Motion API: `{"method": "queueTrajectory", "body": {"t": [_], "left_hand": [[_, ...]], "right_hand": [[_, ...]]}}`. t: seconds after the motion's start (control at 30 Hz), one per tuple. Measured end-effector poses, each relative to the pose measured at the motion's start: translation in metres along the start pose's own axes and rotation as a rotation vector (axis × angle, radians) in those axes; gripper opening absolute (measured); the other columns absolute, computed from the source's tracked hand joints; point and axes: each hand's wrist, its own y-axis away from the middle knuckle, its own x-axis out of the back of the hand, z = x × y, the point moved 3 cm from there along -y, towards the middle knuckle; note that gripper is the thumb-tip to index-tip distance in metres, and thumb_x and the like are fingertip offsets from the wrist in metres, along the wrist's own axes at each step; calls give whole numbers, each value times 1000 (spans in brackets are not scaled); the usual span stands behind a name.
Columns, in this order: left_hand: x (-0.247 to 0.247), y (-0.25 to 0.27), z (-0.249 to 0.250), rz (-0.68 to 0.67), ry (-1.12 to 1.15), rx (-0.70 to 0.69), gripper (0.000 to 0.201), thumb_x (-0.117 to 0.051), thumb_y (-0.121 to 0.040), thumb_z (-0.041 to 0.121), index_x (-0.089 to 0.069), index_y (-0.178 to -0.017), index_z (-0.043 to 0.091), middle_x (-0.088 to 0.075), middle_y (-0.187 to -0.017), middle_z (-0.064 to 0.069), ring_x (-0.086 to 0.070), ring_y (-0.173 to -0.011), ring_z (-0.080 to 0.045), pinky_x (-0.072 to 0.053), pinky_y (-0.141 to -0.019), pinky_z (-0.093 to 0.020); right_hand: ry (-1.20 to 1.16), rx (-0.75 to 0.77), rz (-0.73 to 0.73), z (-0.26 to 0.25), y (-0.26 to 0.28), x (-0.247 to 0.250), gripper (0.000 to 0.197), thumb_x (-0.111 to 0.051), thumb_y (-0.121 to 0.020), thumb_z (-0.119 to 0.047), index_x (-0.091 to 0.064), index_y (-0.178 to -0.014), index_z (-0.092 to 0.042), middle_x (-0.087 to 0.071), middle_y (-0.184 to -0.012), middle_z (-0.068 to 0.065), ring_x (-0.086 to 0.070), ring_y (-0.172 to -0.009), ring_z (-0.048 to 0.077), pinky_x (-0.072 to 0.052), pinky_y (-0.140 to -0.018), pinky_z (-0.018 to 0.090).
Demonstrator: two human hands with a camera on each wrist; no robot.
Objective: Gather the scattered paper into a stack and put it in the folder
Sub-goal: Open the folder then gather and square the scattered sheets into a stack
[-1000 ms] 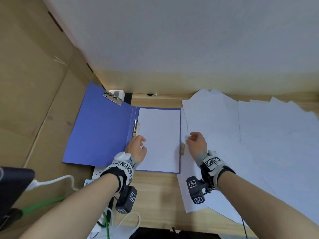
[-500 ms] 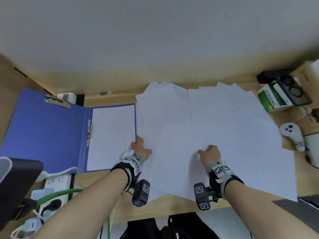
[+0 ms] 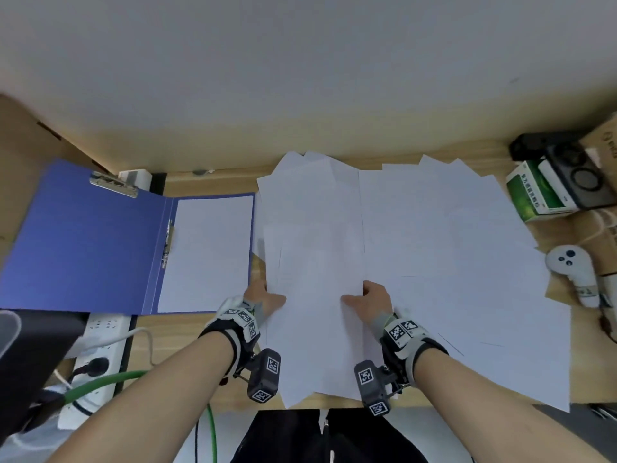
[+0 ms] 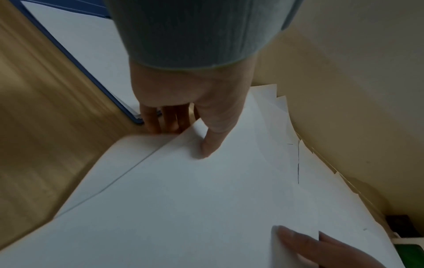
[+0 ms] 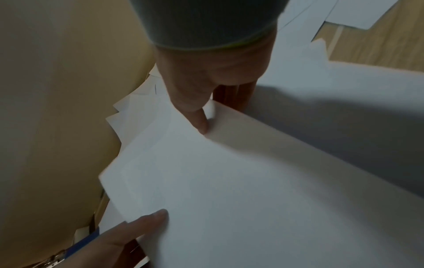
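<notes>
An open blue folder (image 3: 83, 235) lies at the left with a white sheet (image 3: 207, 252) in its right half. Loose white paper (image 3: 450, 262) is spread over the desk from the middle to the right. My left hand (image 3: 263, 300) pinches the left edge of the top sheets (image 3: 317, 329), thumb (image 4: 206, 145) on top and fingers (image 4: 158, 123) underneath. My right hand (image 3: 369, 300) pinches the right edge of the same sheets (image 5: 229, 181), with its thumb (image 5: 201, 123) on top and the fingers hidden below.
A power strip (image 3: 100, 349) and a green cable (image 3: 100, 384) lie at the front left beside a dark object (image 3: 30, 355). At the right stand a green-and-white box (image 3: 531, 192), a black device (image 3: 574, 175) and a white controller (image 3: 571, 265). A wall runs behind.
The view has swung right. My left hand left the folder's sheet and took the left edge of the loose paper. My right hand now holds the right edge of those sheets.
</notes>
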Motion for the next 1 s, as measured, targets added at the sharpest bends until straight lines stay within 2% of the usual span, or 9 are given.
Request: {"method": "queueTrajectory", "body": {"t": [0.13,0.23,0.3,0.43,0.57,0.7,0.8,0.9,1.0], "left_hand": [[4,13,3,-14,77,-54,42,-70,-78,8,-34,-94,23,-53,-89,1,-58,-88,-20,-48,-82,-32],[5,12,7,-56,15,-45,23,-68,-80,9,-52,-90,22,-54,-80,6,-53,-69,-7,-45,-66,-23],[3,10,5,-132,-32,-32,25,-69,-78,11,-65,-102,11,-68,-96,-4,-65,-80,-16,-50,-64,-24],[2,5,0,-153,-101,-12,40,-75,-73,13,-62,-111,5,-67,-110,-8,-65,-99,-26,-54,-80,-31],[-8,-3,-5,-125,-127,-17,33,-72,-75,15,-62,-103,2,-68,-105,-12,-66,-93,-28,-56,-79,-34],[-18,-3,-13,-43,-121,11,20,-65,-84,21,-54,-86,5,-60,-87,-9,-59,-78,-24,-48,-72,-32],[-25,-2,-17,-49,-110,-2,34,-58,-92,23,-37,-66,14,-42,-69,0,-46,-64,-17,-38,-69,-27],[-25,3,-20,-3,-84,-9,22,-56,-91,19,-47,-74,8,-41,-67,1,-47,-66,-17,-34,-53,-22],[-18,8,-24,11,-75,-82,36,-60,-90,26,-37,-65,14,-37,-64,0,-39,-58,-15,-29,-55,-25]], "right_hand": [[6,14,-106,-5,-10,1,25,-72,-71,-10,-65,-85,8,-67,-75,12,-57,-69,20,-47,-64,31],[88,46,28,-14,-17,13,9,-64,-75,-11,-58,-73,-5,-55,-68,7,-50,-65,20,-39,-61,30],[129,56,154,-16,-17,29,8,-62,-82,-12,-57,-81,-5,-58,-78,10,-53,-72,25,-38,-64,31],[156,-4,274,-1,-17,65,23,-55,-90,-10,-59,-110,0,-65,-107,16,-61,-98,35,-39,-74,31],[180,-84,314,24,-7,87,27,-54,-87,0,-58,-114,3,-64,-112,21,-61,-104,38,-40,-75,32],[124,-115,273,36,16,77,28,-63,-84,-10,-54,-110,-5,-59,-100,11,-58,-89,31,-46,-73,34],[128,-120,261,37,24,59,27,-70,-80,-13,-55,-101,-7,-60,-93,8,-58,-82,29,-43,-68,31],[107,-47,225,38,23,49,17,-72,-74,-12,-61,-82,-3,-61,-74,8,-59,-71,27,-43,-62,31],[57,6,226,39,25,48,14,-70,-77,-16,-63,-74,-4,-65,-70,13,-57,-63,25,-43,-59,30]]}}
